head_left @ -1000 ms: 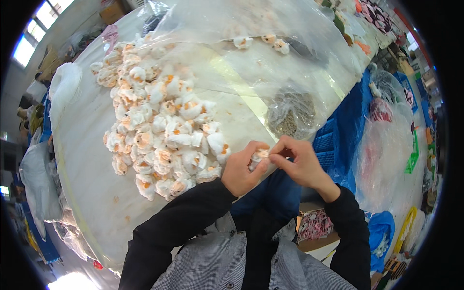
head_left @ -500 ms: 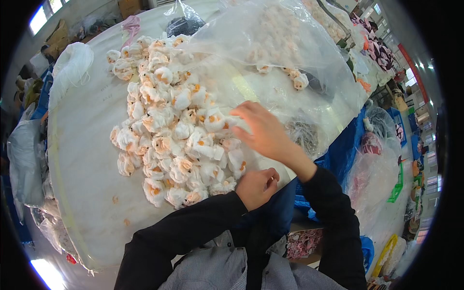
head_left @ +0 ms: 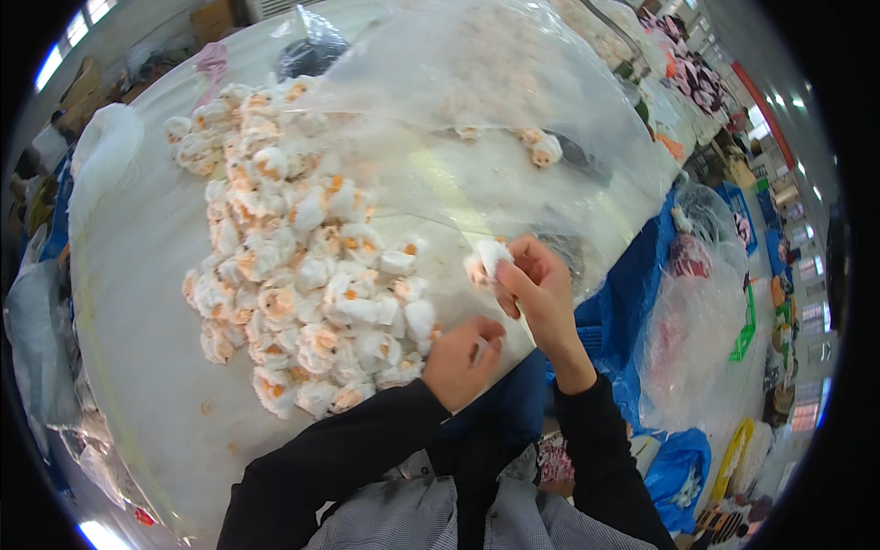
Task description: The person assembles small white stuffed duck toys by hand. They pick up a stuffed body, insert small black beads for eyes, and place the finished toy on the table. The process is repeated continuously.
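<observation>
White piece [head_left: 492,255] | right hand [head_left: 543,295] holds | white table [head_left: 147,302] (pile beside)

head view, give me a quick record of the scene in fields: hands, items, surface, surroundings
right hand: raised, pinching a small white piece
left hand: curled at the table edge, contents unclear
pile: many white and orange soft pieces heaped left of the hands
clear plastic bag: lying across the table, a few pieces inside
table: white, round-edged
surroundings: blue crates and bags on the right

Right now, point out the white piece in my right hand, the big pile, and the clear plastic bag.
White piece [head_left: 492,255], head view, its top.
Pile of white-and-orange pieces [head_left: 302,275], head view, its middle.
Clear plastic bag [head_left: 495,119], head view, its upper sheet.
</observation>
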Motion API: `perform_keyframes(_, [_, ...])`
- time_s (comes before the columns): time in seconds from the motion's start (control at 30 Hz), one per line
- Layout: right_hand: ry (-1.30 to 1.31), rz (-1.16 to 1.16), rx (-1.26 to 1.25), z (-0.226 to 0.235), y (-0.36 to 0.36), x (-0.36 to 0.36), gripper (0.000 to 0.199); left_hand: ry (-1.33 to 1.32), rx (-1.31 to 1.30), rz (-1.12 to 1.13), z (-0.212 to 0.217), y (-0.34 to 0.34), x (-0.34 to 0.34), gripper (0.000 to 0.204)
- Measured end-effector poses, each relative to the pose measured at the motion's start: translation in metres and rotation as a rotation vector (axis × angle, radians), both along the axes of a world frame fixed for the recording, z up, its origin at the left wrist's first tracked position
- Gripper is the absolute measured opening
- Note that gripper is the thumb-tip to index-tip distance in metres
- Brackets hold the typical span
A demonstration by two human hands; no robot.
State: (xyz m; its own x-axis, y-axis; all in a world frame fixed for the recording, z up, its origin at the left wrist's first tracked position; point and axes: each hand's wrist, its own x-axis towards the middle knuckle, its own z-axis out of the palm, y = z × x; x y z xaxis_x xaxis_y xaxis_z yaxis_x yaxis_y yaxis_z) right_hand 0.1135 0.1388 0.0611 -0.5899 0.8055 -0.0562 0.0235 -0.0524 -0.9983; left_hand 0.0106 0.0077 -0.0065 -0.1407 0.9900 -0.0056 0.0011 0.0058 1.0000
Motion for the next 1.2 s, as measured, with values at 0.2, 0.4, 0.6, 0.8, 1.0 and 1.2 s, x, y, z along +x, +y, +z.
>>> perform_keyframes(0.2, [-0.058, -0.158, -0.068, -0.022, -0.033, 0.058, 0.01, -0.376, -0.021, -0.042, 0.003, -0.001, -0.013, 0.057])
perform_keyframes(0.4, [-0.15, -0.237, 0.084, -0.034, -0.052, 0.054, 0.011, -0.495, -0.153, -0.157, 0.011, 0.007, -0.007, 0.055])
perform_keyframes(0.6, [0.312, -0.635, 0.428, 0.019, -0.054, 0.048, 0.024, -0.403, -0.067, -0.048, 0.001, 0.008, -0.009, 0.051])
perform_keyframes(0.8, [0.773, -0.715, 1.142, 0.116, -0.072, 0.103, 0.021, -0.407, -0.025, 0.054, -0.007, 0.008, 0.006, 0.036])
perform_keyframes(1.0, [0.745, -0.703, 1.303, 0.142, -0.087, 0.131, 0.019, -0.378, -0.078, 0.002, 0.004, 0.007, -0.005, 0.036])
perform_keyframes(1.2, [0.698, -0.748, 1.213, 0.124, -0.094, 0.125, 0.016, -0.326, -0.125, 0.001, -0.003, 0.004, -0.005, 0.035])
